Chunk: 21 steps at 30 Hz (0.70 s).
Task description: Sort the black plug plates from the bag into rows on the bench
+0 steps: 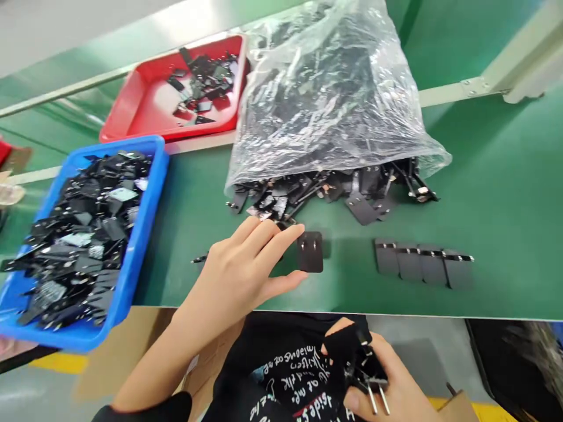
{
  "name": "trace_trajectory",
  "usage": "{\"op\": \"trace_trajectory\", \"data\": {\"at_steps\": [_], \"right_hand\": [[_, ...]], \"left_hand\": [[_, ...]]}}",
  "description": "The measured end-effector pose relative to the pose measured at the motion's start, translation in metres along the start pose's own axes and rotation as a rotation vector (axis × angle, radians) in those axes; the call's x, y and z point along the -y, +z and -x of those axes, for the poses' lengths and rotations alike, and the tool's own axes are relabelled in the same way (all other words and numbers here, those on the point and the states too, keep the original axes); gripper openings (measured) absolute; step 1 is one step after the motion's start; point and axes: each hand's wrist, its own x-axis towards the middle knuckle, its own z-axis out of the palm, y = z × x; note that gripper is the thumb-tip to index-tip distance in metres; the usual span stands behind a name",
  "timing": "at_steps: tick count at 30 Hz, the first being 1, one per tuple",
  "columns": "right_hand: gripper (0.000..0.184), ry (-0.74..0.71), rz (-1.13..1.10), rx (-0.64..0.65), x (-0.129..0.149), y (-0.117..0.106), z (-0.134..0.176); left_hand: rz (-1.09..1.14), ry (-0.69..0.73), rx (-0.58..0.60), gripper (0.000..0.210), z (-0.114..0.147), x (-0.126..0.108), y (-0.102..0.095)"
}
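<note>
Our left hand (240,272) at a black card

Its open fingers (281,237) touched that flat, dark card (310,252) on the surface (484,193); our right hand (387,384) gripped pronged black parts (363,363).

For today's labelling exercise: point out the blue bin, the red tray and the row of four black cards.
blue bin (149,205), head view, right wall.
red tray (145,99), head view, bare floor.
row of cards (424,266), head view, middle card.
</note>
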Motion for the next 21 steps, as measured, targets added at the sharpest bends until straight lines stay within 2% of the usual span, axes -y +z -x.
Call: {"op": "trace_trajectory", "data": {"at_steps": [5,10,14,17,21], "right_hand": [[0.051,0.005,0.075,-0.047,-0.032,0.008,0.011],[0.055,-0.080,0.122,-0.124,-0.047,0.023,0.015],[0.055,-0.137,0.126,-0.132,-0.048,0.034,0.016],[0.058,-0.068,0.081,-0.111,-0.043,0.039,0.018],[0.062,0.023,0.153,-0.252,-0.027,0.045,0.015]], "left_hand": [[0.052,-0.084,-0.036,0.038,0.037,-0.003,-0.021],[0.202,-0.073,-0.044,0.037,0.054,-0.011,-0.024],[0.243,-0.080,-0.072,0.038,0.058,-0.008,-0.021],[0.282,-0.080,-0.101,0.039,0.061,-0.006,-0.018],[0.405,-0.051,-0.102,0.036,0.070,-0.010,-0.014]]}}
